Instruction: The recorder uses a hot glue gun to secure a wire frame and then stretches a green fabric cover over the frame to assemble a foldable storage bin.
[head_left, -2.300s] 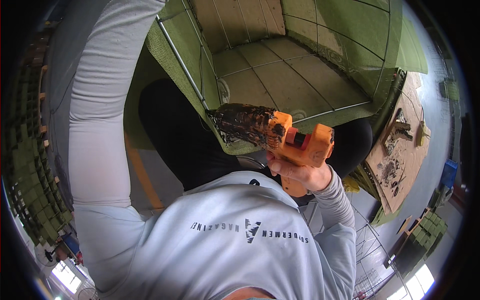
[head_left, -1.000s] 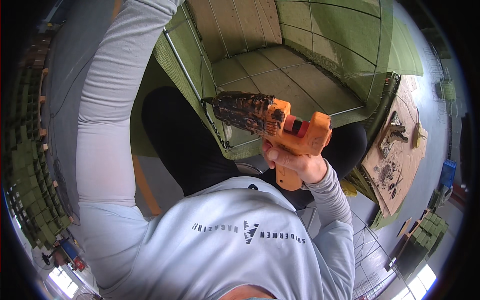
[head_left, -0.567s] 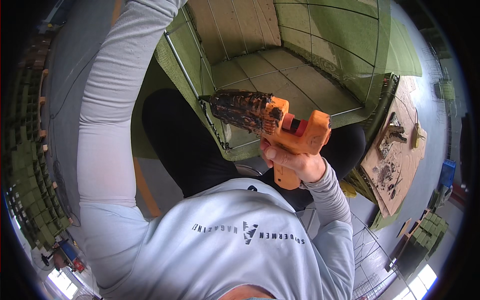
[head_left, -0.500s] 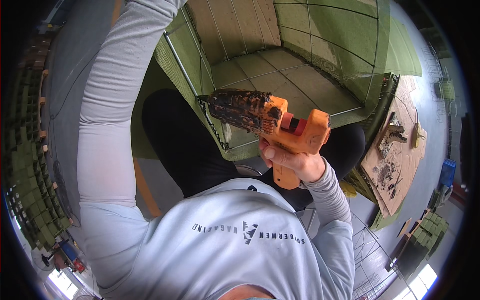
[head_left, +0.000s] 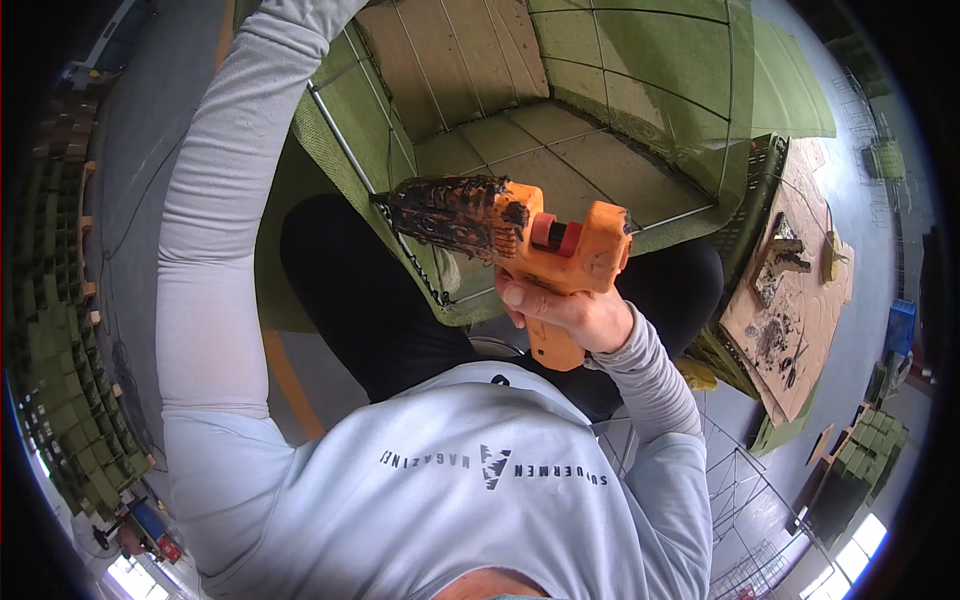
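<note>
the big green box [head_left: 600,120], open-topped with a wire frame along its panels, sits tipped against the person's lap, and its near rim [head_left: 400,240] is where the work is. the left arm [head_left: 220,250] reaches up and out past the top of the picture, so the left hand is out of sight and i can't tell what it has hold of; likely it's steadying the far side. the right hand [head_left: 570,315] is wrapped tight round the handle of the orange glue gun [head_left: 530,245], fingers fully closed, one finger at the front by the trigger. the gun's crusted barrel lies level over the lap, its nozzle [head_left: 385,200] just at the wire on the rim. to do it well i'd say keep the nozzle pressed on the seam where wire meets panel, squeeze gently, and draw it slowly along so the bead stays even. off to the right a cardboard sheet [head_left: 800,290] lies on a crate with scraps on it.
</note>
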